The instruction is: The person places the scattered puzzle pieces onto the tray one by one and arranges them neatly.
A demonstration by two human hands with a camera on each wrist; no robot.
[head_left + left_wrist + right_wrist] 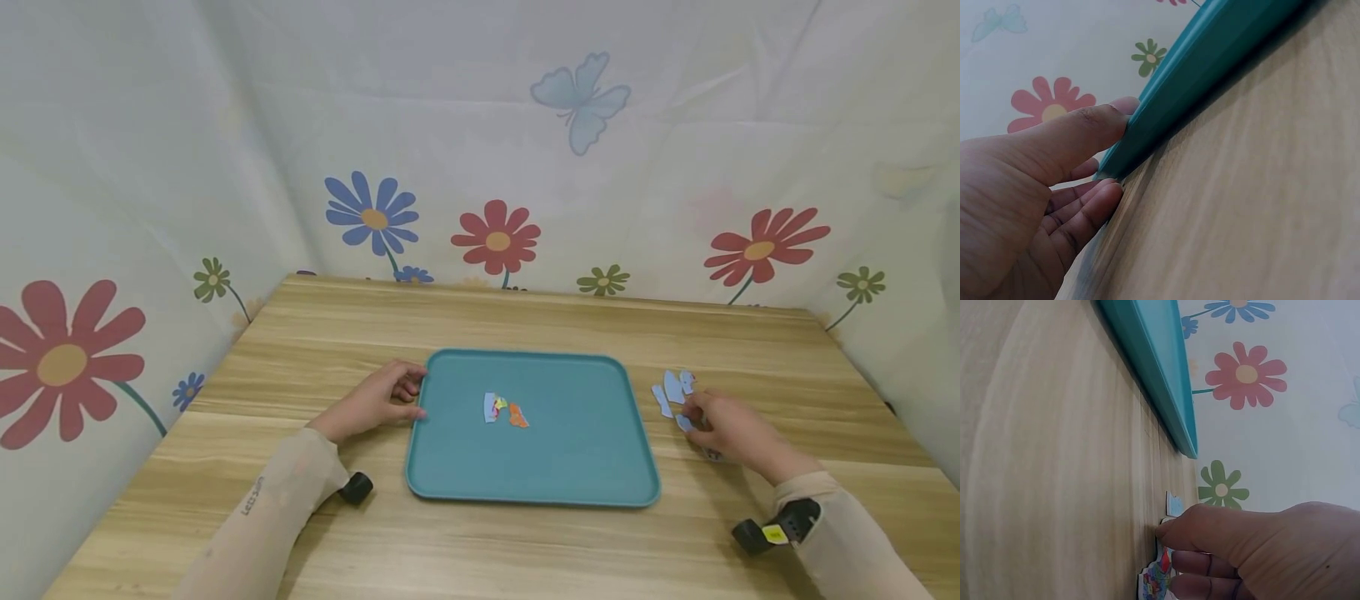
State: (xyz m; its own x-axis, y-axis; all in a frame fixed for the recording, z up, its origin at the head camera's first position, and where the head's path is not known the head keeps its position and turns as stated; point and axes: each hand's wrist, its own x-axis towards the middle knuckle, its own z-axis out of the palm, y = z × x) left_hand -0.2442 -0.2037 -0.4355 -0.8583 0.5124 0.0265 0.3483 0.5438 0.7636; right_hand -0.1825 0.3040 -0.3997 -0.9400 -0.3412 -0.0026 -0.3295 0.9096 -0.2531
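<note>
A teal tray (585, 450) lies on the wooden table. My left hand (382, 402) holds its left edge, with the thumb on the rim and curled fingers low against the side in the left wrist view. Two small groups of jigsaw puzzle pieces lie in the tray: a pale blue and yellow cluster (490, 407) and an orange piece (518, 415). Right of the tray, my right hand (731, 429) pinches a pale blue puzzle piece (683, 423) at table level. Its fingers partly cover a colourful piece (1155, 581) under the palm.
More loose pale blue pieces, among them a larger one (673, 387) and a narrow one (661, 401), lie just beyond the right hand. A flower-printed cloth (420, 125) hangs behind and beside the wooden table (480, 550).
</note>
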